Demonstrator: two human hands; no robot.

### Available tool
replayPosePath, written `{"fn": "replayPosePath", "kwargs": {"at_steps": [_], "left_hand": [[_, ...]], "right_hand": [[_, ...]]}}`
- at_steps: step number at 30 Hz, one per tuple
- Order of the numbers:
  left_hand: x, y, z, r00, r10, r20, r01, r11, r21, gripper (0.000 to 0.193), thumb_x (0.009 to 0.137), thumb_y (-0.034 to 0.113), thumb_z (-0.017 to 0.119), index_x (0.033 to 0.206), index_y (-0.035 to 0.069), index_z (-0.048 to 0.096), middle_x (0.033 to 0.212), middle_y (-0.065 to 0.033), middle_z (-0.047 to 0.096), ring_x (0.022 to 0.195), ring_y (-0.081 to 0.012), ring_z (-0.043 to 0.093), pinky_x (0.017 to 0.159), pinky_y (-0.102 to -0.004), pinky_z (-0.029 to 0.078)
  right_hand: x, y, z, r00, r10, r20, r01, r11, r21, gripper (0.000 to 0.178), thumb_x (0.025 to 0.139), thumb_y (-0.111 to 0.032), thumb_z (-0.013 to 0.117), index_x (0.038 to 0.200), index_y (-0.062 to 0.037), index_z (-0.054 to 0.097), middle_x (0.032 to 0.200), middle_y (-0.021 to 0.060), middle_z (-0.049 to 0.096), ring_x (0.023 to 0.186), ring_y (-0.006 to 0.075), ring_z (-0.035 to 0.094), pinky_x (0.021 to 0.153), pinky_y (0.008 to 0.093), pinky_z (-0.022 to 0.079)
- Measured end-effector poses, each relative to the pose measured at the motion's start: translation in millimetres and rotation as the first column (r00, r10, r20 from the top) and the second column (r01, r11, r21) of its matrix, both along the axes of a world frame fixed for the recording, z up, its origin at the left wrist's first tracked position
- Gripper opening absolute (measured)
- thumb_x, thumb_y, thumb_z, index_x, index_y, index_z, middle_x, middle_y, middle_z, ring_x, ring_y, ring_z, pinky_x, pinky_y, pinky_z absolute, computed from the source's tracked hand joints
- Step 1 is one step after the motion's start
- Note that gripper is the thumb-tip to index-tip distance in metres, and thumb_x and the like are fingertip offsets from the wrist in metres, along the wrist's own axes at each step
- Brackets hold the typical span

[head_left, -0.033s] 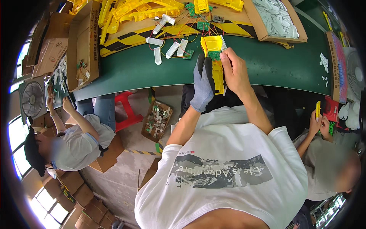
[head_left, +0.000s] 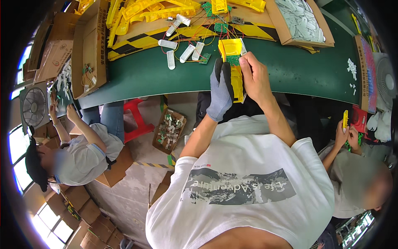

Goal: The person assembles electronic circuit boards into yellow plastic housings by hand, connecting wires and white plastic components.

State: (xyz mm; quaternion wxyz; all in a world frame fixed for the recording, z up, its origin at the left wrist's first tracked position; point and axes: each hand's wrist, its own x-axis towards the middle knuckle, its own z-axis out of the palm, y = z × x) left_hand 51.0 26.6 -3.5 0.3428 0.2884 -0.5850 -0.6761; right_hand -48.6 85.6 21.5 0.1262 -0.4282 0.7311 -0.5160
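Both of my hands hold a long yellow plastic housing (head_left: 237, 85) above the near edge of the green table. A green circuit board (head_left: 233, 60) sits across the middle of the housing. My left hand (head_left: 220, 89), in a grey glove with dark fingertips, is closed around the housing's left side. On the other side my bare right hand (head_left: 256, 76) grips it, thumb and fingers pressed near the board. A pale strip shows along the housing's right edge by that thumb. Several white plastic pieces (head_left: 187, 54) with thin wires lie just beyond, beside a small green board (head_left: 204, 58).
Yellow housings (head_left: 166, 14) are heaped on a cardboard-topped ledge with a black-and-yellow striped edge. An open carton of white parts (head_left: 299, 20) stands at the far right, another carton (head_left: 89, 54) at left. A parts box (head_left: 169, 130) rests on the floor. Co-workers sit on both sides.
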Motion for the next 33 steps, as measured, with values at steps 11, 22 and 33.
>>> {"fn": "replayPosePath", "kwargs": {"at_steps": [11,22,33], "left_hand": [[0.1,2.9,9.8,0.987,0.048,-0.152,0.014,0.924,0.381,0.028,0.097,0.023,0.044,0.114,0.001,0.043,0.088,-0.0056,0.054,0.073,-0.0106,0.055,0.062,-0.0255,0.047],[1.8,3.1,4.4,0.987,0.050,-0.154,-0.007,0.963,0.271,0.026,0.097,0.024,0.042,0.106,0.000,0.045,0.083,-0.0067,0.052,0.070,-0.0113,0.052,0.059,-0.0275,0.045],[3.2,-4.5,-39.2,0.979,0.045,-0.200,0.009,0.965,0.261,0.038,0.098,0.020,0.037,0.128,-0.002,0.039,0.118,-0.0112,0.050,0.108,-0.0183,0.051,0.094,-0.0326,0.042]], "right_hand": [[2.8,-2.1,-5.0,0.986,0.016,0.164,-0.001,0.996,-0.089,0.022,0.095,-0.018,0.048,0.080,-0.0013,0.048,0.059,0.0043,0.040,0.054,0.0104,0.035,0.049,0.0282,0.031],[7.8,-1.4,-3.9,0.976,0.067,0.207,-0.056,0.997,-0.057,0.020,0.094,-0.017,0.048,0.081,-0.0023,0.047,0.060,0.0024,0.038,0.055,0.0091,0.033,0.049,0.0270,0.030],[13.4,0.2,0.3,0.949,0.003,0.314,0.008,0.999,-0.035,0.019,0.093,-0.015,0.049,0.079,-0.0018,0.048,0.062,0.0016,0.039,0.061,0.0073,0.035,0.054,0.0252,0.034]]}}
